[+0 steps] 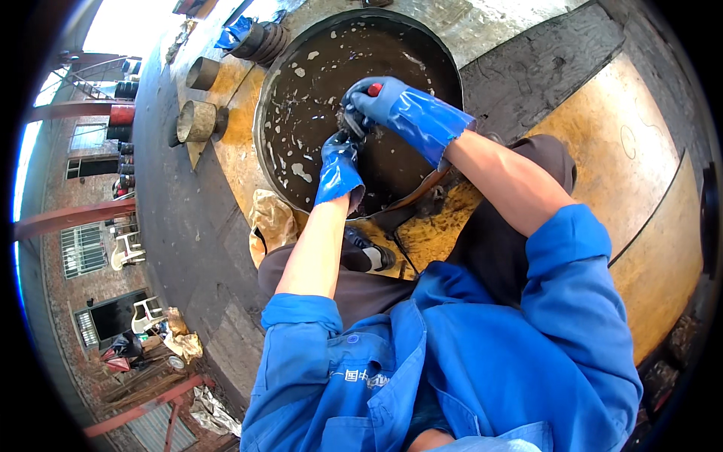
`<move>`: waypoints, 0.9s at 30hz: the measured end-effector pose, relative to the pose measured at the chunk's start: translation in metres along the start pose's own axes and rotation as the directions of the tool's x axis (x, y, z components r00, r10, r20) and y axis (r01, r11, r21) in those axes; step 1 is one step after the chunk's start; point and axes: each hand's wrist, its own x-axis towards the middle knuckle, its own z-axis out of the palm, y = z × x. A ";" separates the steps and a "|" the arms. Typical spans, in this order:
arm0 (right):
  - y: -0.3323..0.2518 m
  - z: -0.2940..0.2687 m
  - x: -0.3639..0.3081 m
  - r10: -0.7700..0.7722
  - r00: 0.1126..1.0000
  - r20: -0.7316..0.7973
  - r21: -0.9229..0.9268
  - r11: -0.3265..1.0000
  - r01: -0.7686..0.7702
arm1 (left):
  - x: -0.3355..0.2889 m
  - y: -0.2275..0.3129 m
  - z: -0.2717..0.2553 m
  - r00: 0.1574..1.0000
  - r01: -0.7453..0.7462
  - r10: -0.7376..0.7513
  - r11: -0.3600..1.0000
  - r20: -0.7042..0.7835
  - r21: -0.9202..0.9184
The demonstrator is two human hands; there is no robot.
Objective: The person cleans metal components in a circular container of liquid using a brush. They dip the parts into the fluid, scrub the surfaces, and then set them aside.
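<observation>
Blue cotton work jacket [482, 354] with rolled cuffs fills the foreground, above dark cloth trousers [531, 181] on spread legs. Beyond the bare forearms, the right hand [388, 99], in a glossy blue rubber glove, is curled firmly round a small red-ended object [374, 90]. The left hand [339, 157], gloved alike, is closed on a small, dark, metal-looking piece [353, 123] that lies between both hands; its outline is too unclear to identify.

Both are over a wide round black basin [260, 143] of dark liquid flecked with pale foam; whether the piece touches the liquid cannot be told. Work on it looks under way, not finished: it is in hand, not set aside. How much is left does not show.

Farther off stand a short tan-grey metal cylinder [196, 122], a white plastic chair [126, 251] and a red-brown brick wall [56, 181].
</observation>
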 end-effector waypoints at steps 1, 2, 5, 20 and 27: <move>0.006 0.005 0.002 0.012 1.000 0.020 0.036 0.999 -0.013 | -0.001 0.004 0.005 1.000 0.021 -0.022 1.000 -0.021 -0.021; 0.008 0.003 0.000 0.027 0.999 0.025 -0.009 1.000 -0.027 | -0.006 0.012 0.015 0.998 0.046 -0.047 0.998 -0.038 -0.043; 0.007 -0.012 -0.010 0.008 0.997 0.074 -0.107 0.994 0.000 | -0.053 0.052 0.040 0.992 0.124 -0.120 0.972 0.035 -0.199; 0.007 -0.026 -0.006 -0.058 0.997 -0.059 -0.154 0.987 0.049 | -0.027 0.032 -0.034 0.963 -0.270 0.239 0.843 0.127 0.465; 0.000 -0.034 -0.016 -0.169 0.985 0.041 -0.240 0.955 0.174 | -0.013 0.035 -0.007 0.669 -0.672 0.678 0.378 0.304 0.637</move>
